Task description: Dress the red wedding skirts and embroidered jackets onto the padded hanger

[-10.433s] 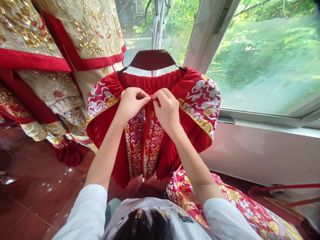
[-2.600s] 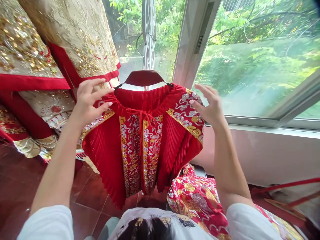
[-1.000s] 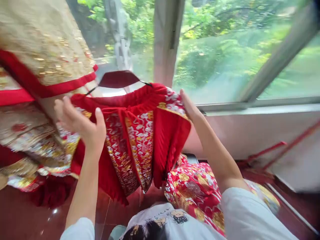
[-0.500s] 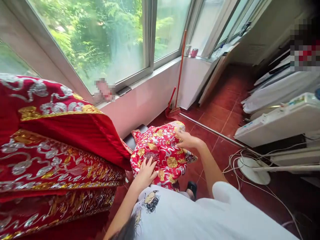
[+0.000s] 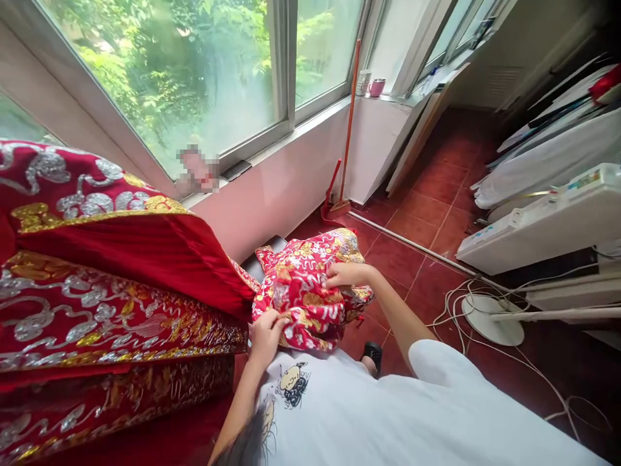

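A bundle of red cloth (image 5: 303, 272) with gold and silver embroidery lies bunched over my lap. My left hand (image 5: 266, 333) is closed on its near left edge, fingers bent over the fabric. Farther up and to the right, my right hand (image 5: 345, 275) pinches a fold of the same cloth between thumb and fingers. A larger red embroidered garment (image 5: 116, 310), with silver and gold patterns, hangs at the left; its border reaches the bundle near my left hand.
A red-handled broom (image 5: 350, 129) and a red dustpan (image 5: 330, 191) lean by the wall. A pink mug (image 5: 377, 87) is on the sill. White cables (image 5: 456, 307) and a round white base (image 5: 492, 320) lie on the tiled floor, right. Hanging clothes (image 5: 557, 149) fill the far right.
Both hands have gone from spread on the cloth to gripping it. The left has moved toward me and slightly left, the right leftward, and the cloth is more bunched.
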The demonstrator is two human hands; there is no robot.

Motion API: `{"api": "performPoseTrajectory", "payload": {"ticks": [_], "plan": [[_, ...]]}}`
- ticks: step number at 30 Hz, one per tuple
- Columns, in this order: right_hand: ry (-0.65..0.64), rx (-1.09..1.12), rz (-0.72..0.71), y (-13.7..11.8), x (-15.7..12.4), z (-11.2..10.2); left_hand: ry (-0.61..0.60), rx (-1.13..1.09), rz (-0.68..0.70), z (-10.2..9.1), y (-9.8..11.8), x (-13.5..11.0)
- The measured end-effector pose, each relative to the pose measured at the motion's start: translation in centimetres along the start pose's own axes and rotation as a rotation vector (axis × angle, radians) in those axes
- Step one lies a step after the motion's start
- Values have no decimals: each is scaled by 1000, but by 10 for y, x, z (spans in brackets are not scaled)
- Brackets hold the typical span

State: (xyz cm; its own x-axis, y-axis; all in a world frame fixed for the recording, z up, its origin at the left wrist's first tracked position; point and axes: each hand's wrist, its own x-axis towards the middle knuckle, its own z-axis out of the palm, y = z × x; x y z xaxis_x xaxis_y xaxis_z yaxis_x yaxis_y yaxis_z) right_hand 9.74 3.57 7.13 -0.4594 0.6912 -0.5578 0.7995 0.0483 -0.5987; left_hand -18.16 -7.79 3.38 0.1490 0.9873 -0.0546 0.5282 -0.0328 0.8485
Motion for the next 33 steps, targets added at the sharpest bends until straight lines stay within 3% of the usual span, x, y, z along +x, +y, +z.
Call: {"api": "performPoseTrajectory", "payload": {"ticks": [3,6,8,9,11,14,16,20,24,26,28,31,33], "plan": [[187,40,-57,-42,-4,-17,269,-98,-33,-35,12,-2],[682,120,-153,-97,-22,-28,638,-273,2,-76,32,-6],[989,167,-330,-137,-41,-24,836,-340,40,-103,49,-14],[1052,170,-462,-157,-51,-18,897,-323,54,-115,58,-21],[972,135,-758,-194,-66,0,990,-232,84,-134,78,-37],[659,75,-1035,-240,-64,33,1093,-75,142,-149,104,-60],[548,141,-1039,-264,-46,52,1148,-10,171,-154,114,-71],[493,386,-981,-303,-12,71,1216,92,133,-163,113,-89],[511,641,-981,-334,2,71,1263,321,135,-153,88,-121],[558,808,-944,-345,9,69,1361,492,86,-129,68,-141],[611,957,-875,-352,19,68,1427,647,-50,-95,44,-157],[672,1105,-776,-352,34,70,1292,652,-283,-52,14,-170],[710,1154,-751,-349,41,71,1233,601,-416,-39,0,-177]]}}
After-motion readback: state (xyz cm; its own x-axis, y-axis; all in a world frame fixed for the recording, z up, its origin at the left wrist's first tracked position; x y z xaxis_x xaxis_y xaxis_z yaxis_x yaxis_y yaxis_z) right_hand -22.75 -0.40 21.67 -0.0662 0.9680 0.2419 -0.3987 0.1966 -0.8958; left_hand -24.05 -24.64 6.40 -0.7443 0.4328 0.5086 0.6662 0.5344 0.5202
